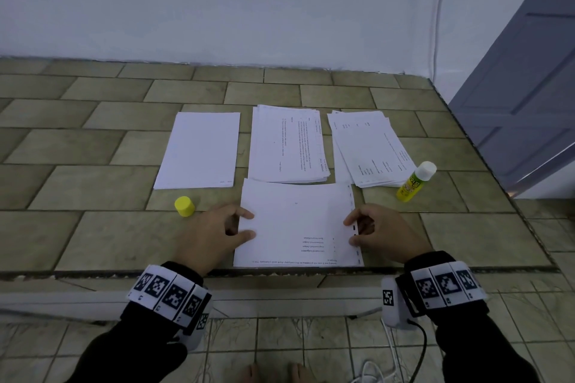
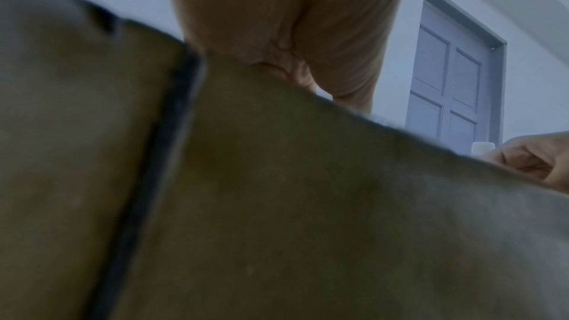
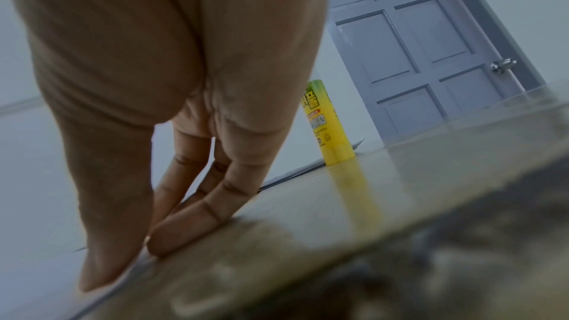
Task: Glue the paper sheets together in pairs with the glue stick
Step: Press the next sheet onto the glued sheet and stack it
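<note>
Olive-brown tiles covered the raised ledge (image 1: 93, 186) where the person worked, with a pale wall behind it and a grey panelled door (image 1: 529, 102) off to the right. Nearest the front edge lay a printed paper sheet (image 1: 295, 224), and both hands were on it. The left hand (image 1: 214, 233) rested on the tile at the sheet's left edge, with the thumb and a fingertip lying over the margin; the other fingers were hidden from above, and I could not tell whether they curled under the paper. The right hand (image 1: 382, 233) sat at the right edge in much the same way, thumb and forefinger reaching onto the margin. Seen from the right wrist, its fingers (image 3: 197, 215) were straight and close together, tips down at the paper's edge.

Behind the sheet were three lots of paper in a row: a blank stack (image 1: 199, 149) on the left, a printed pile (image 1: 289, 146) in the middle, its near edge touching or slightly overlapped by the sheet, and a loosely fanned pile (image 1: 370, 149) on the right. The glue stick (image 1: 415, 182) stood upright at the near right corner of that fanned pile, its white tip exposed. Its yellow cap (image 1: 184, 206) stood apart on the tile, just beside the left hand and below the blank stack.
</note>
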Available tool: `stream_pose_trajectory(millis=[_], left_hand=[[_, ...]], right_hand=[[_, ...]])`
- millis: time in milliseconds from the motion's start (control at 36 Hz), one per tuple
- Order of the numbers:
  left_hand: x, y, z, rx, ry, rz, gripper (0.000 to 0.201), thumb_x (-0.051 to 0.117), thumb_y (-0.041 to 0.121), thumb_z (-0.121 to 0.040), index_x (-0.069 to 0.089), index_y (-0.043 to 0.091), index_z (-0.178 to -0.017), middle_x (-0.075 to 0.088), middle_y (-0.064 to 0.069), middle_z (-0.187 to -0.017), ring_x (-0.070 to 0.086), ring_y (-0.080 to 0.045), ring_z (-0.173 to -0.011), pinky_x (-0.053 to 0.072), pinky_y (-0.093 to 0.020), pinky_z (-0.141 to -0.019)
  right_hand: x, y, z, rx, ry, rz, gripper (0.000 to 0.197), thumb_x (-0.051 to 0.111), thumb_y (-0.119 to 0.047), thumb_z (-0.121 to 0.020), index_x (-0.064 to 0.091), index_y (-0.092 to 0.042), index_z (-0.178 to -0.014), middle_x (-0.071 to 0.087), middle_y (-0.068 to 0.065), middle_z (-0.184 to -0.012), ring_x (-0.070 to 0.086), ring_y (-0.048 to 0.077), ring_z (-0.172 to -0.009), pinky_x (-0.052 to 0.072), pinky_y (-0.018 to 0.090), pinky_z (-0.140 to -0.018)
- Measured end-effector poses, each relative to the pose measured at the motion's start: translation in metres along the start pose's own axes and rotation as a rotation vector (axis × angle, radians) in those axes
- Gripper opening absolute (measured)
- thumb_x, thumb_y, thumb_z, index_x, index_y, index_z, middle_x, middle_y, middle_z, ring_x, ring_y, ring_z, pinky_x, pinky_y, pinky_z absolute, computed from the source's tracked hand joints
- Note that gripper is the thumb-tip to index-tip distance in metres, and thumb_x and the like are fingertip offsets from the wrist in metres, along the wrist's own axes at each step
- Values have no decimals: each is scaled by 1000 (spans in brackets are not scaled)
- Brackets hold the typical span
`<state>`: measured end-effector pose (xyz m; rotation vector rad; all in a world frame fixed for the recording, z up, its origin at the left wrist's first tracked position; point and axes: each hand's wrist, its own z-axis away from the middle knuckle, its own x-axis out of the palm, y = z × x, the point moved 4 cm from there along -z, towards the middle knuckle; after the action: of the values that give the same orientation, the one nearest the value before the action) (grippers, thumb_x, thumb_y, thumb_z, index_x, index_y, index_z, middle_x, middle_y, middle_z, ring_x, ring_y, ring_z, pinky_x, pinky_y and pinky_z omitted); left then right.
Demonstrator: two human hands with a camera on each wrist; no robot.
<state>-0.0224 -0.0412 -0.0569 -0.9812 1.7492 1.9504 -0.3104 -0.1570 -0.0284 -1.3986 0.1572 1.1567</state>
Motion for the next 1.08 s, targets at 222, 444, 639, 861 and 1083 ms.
stream_pose_trajectory(millis=[222,444,639,861,1083], left_hand=[[1,-3,1,10,-2,8,25,81,32,-77,65,38,-96,56,23,-60,53,-3,-60,39,-22,-57],[0,0,1,13,14,-18,25,82,32,-76,66,36,-95,49,13,-53,53,-3,-58,33,-18,-53],[-2,3,4,14,12,-3,24,83,28,-76,68,31,-94,51,8,-57,54,-3,-62,37,-14,-55],[-1,1,4,8,-1,-14,24,82,32,-76,66,36,-94,55,9,-62,56,-6,-65,38,-15,-55],[-1,17,7,79,6,-341,40,63,52,-76,65,30,-109,47,0,-129,52,-17,-110,48,-32,-87]], right_hand=[[0,1,-1,9,0,11,28,79,-6,-74,65,-23,-92,60,-3,-89,58,7,-74,46,8,-62],[1,2,-2,5,2,34,29,79,-8,-74,64,-24,-93,61,-1,-91,58,8,-75,46,8,-63],[0,1,-1,10,1,31,29,79,-6,-73,64,-23,-92,62,1,-90,59,10,-75,48,11,-64],[0,-2,-1,12,-10,65,29,78,-6,-74,64,-23,-92,58,1,-94,59,11,-78,49,14,-68],[7,-3,-5,-17,5,390,31,73,-22,-80,66,-25,-110,39,-2,-122,32,15,-121,31,23,-96]])
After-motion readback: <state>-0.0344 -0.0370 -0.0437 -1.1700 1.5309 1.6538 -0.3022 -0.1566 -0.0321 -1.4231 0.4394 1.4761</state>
